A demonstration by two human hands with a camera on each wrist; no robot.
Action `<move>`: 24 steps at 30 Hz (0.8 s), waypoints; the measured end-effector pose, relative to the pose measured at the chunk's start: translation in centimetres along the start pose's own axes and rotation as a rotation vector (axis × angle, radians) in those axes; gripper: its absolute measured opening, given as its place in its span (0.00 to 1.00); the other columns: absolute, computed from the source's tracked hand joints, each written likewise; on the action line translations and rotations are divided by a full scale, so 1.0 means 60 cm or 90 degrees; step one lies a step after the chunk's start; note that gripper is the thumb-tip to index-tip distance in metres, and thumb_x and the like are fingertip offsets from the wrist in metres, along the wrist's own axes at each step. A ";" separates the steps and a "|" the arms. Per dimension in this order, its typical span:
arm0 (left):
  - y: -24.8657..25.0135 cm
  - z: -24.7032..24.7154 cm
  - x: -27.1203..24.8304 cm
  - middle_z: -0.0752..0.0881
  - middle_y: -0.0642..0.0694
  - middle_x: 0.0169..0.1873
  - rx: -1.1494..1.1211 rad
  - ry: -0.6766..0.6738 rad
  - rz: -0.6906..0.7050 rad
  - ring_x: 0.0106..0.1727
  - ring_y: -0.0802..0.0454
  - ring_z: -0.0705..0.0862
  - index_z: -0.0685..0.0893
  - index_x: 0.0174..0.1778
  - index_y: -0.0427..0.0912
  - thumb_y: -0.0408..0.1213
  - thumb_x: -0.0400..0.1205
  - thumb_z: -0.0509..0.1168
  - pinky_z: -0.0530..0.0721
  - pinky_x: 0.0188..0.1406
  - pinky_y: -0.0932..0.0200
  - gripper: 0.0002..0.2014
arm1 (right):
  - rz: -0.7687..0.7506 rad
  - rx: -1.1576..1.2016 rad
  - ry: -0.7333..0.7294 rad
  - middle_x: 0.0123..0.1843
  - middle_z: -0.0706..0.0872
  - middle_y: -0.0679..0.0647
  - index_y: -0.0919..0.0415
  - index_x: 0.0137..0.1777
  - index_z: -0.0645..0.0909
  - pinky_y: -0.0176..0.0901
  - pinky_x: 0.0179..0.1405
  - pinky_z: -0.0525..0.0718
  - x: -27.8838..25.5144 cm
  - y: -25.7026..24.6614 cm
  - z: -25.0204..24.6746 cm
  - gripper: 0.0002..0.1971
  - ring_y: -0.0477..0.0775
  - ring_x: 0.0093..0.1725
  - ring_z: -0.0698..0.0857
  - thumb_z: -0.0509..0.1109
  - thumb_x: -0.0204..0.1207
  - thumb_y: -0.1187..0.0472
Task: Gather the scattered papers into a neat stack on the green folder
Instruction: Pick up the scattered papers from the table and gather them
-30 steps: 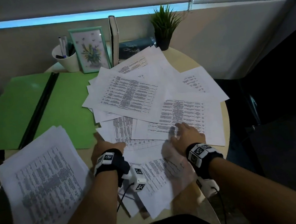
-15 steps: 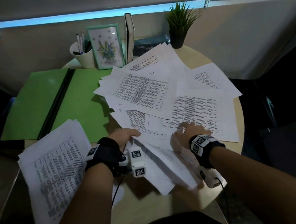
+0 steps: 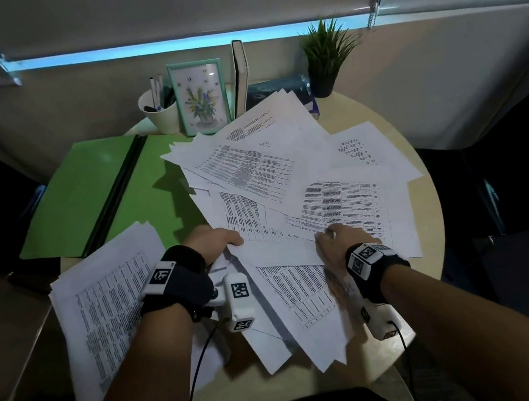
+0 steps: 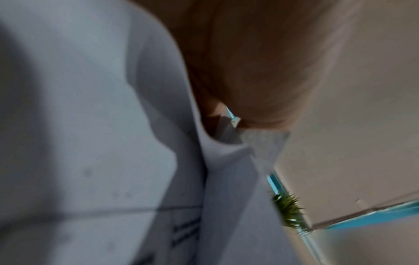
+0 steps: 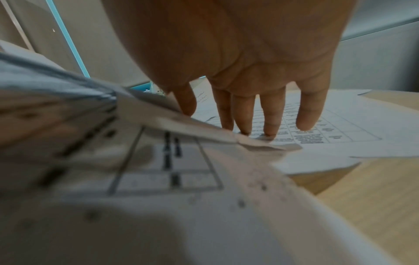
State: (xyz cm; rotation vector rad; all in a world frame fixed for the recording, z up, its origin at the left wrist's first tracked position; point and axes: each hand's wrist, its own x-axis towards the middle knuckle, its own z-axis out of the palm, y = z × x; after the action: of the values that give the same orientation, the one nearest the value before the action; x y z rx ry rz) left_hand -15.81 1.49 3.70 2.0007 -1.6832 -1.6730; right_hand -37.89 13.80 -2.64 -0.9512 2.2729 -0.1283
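Fingers (image 5: 269,114) of right hand (image 3: 338,240) straight, spread, pressing printed sheets (image 3: 339,202) flat on table (image 3: 425,209). Left hand (image 3: 216,242) pinching a raised sheet edge, judging by head view; grip itself hidden there and blurred at left wrist. Papers fanned across table centre, overlapping folder (image 3: 82,194) only at one edge; side pile (image 3: 110,304) at near left. Likely step: raking loose sheets together. Next: squaring edges, then lifting onto folder. Right wrist alone shows fingertip contact; head alone shows folder.
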 end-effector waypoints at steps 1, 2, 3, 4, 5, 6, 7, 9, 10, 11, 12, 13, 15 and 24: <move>0.001 0.000 -0.003 0.86 0.36 0.39 0.013 0.015 0.007 0.40 0.41 0.84 0.84 0.39 0.28 0.36 0.74 0.73 0.81 0.42 0.55 0.12 | -0.002 -0.003 0.000 0.54 0.86 0.52 0.47 0.60 0.77 0.59 0.66 0.76 0.001 -0.001 0.001 0.23 0.60 0.52 0.83 0.54 0.73 0.37; -0.001 0.001 -0.004 0.83 0.39 0.35 0.026 0.029 0.006 0.35 0.44 0.81 0.81 0.34 0.31 0.36 0.76 0.72 0.77 0.36 0.58 0.12 | -0.001 -0.009 0.001 0.53 0.86 0.51 0.47 0.59 0.77 0.59 0.66 0.75 0.000 -0.003 0.001 0.21 0.59 0.51 0.82 0.55 0.73 0.39; -0.006 0.002 0.001 0.81 0.41 0.32 0.031 0.041 -0.003 0.31 0.46 0.78 0.78 0.32 0.34 0.37 0.77 0.71 0.75 0.33 0.58 0.13 | 0.001 -0.016 0.001 0.51 0.86 0.50 0.46 0.59 0.77 0.58 0.67 0.74 0.000 -0.005 0.002 0.20 0.58 0.52 0.83 0.57 0.72 0.40; -0.011 0.003 0.005 0.79 0.41 0.30 0.036 0.049 -0.014 0.28 0.49 0.76 0.77 0.32 0.35 0.37 0.79 0.70 0.73 0.31 0.59 0.14 | 0.004 -0.022 0.001 0.51 0.86 0.49 0.45 0.59 0.77 0.58 0.67 0.74 0.000 -0.005 0.004 0.20 0.57 0.53 0.83 0.58 0.71 0.40; -0.017 0.006 0.008 0.78 0.42 0.29 0.044 0.056 -0.022 0.26 0.50 0.75 0.77 0.33 0.34 0.38 0.80 0.69 0.73 0.31 0.60 0.14 | 0.005 -0.028 0.002 0.52 0.86 0.48 0.45 0.59 0.77 0.57 0.67 0.75 0.001 -0.004 0.006 0.20 0.57 0.54 0.84 0.59 0.71 0.40; -0.023 0.008 0.010 0.78 0.42 0.28 0.058 0.061 -0.034 0.25 0.50 0.75 0.78 0.37 0.32 0.39 0.81 0.68 0.72 0.31 0.60 0.14 | 0.005 -0.034 0.008 0.52 0.87 0.49 0.47 0.59 0.78 0.57 0.66 0.76 0.002 -0.003 0.008 0.19 0.57 0.54 0.84 0.60 0.73 0.41; -0.031 0.010 0.015 0.78 0.41 0.30 0.070 0.059 -0.044 0.27 0.49 0.76 0.79 0.44 0.30 0.40 0.82 0.67 0.72 0.32 0.60 0.13 | 0.003 -0.039 0.019 0.52 0.87 0.50 0.48 0.60 0.79 0.57 0.65 0.78 0.004 -0.002 0.010 0.18 0.58 0.54 0.85 0.61 0.75 0.42; -0.044 0.012 0.019 0.81 0.40 0.44 0.111 0.040 -0.068 0.40 0.45 0.78 0.78 0.60 0.29 0.43 0.82 0.66 0.74 0.39 0.57 0.20 | -0.004 -0.052 0.040 0.52 0.87 0.51 0.49 0.59 0.80 0.57 0.63 0.79 0.007 -0.002 0.011 0.15 0.59 0.54 0.85 0.61 0.79 0.44; -0.049 0.012 0.023 0.81 0.38 0.51 0.132 0.033 -0.082 0.45 0.44 0.78 0.76 0.66 0.29 0.45 0.81 0.67 0.75 0.43 0.57 0.25 | -0.008 -0.056 0.050 0.52 0.87 0.52 0.50 0.58 0.81 0.57 0.63 0.80 0.009 -0.004 0.010 0.14 0.59 0.54 0.85 0.61 0.79 0.46; -0.055 0.011 0.028 0.82 0.37 0.57 0.137 0.037 -0.099 0.49 0.44 0.80 0.73 0.71 0.29 0.47 0.79 0.69 0.77 0.45 0.56 0.30 | -0.011 -0.057 0.059 0.51 0.88 0.52 0.50 0.56 0.82 0.57 0.63 0.80 0.012 -0.006 0.008 0.13 0.59 0.54 0.85 0.61 0.78 0.47; -0.059 0.012 0.031 0.82 0.37 0.61 0.132 0.048 -0.113 0.53 0.43 0.82 0.69 0.75 0.31 0.48 0.77 0.71 0.80 0.48 0.55 0.36 | -0.016 -0.057 0.066 0.49 0.88 0.52 0.50 0.53 0.82 0.57 0.62 0.81 0.014 -0.009 0.005 0.12 0.60 0.52 0.85 0.62 0.78 0.48; -0.058 0.011 0.033 0.80 0.37 0.66 0.129 0.070 -0.121 0.59 0.40 0.82 0.64 0.79 0.32 0.48 0.75 0.72 0.82 0.54 0.52 0.41 | -0.022 -0.056 0.075 0.46 0.87 0.52 0.52 0.50 0.82 0.57 0.61 0.81 0.018 -0.014 -0.001 0.10 0.60 0.51 0.85 0.62 0.77 0.50; -0.045 0.007 0.038 0.71 0.35 0.75 0.128 0.139 -0.119 0.70 0.35 0.76 0.55 0.82 0.36 0.47 0.75 0.71 0.79 0.67 0.45 0.44 | -0.039 -0.051 0.086 0.44 0.86 0.53 0.53 0.49 0.84 0.56 0.60 0.82 0.028 -0.028 -0.019 0.09 0.59 0.48 0.86 0.65 0.76 0.53; 0.061 0.008 0.123 0.63 0.37 0.80 -0.057 0.212 -0.050 0.77 0.36 0.67 0.53 0.83 0.38 0.41 0.78 0.68 0.70 0.73 0.46 0.41 | -0.237 -0.161 0.082 0.67 0.83 0.51 0.49 0.67 0.77 0.55 0.65 0.80 0.145 -0.154 -0.110 0.24 0.58 0.64 0.82 0.69 0.75 0.40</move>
State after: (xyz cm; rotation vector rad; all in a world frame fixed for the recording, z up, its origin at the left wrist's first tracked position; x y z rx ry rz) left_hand -19.86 -5.05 0.79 2.1785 -1.4098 -1.3144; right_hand -40.83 0.23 0.79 -1.5354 2.2381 -0.0649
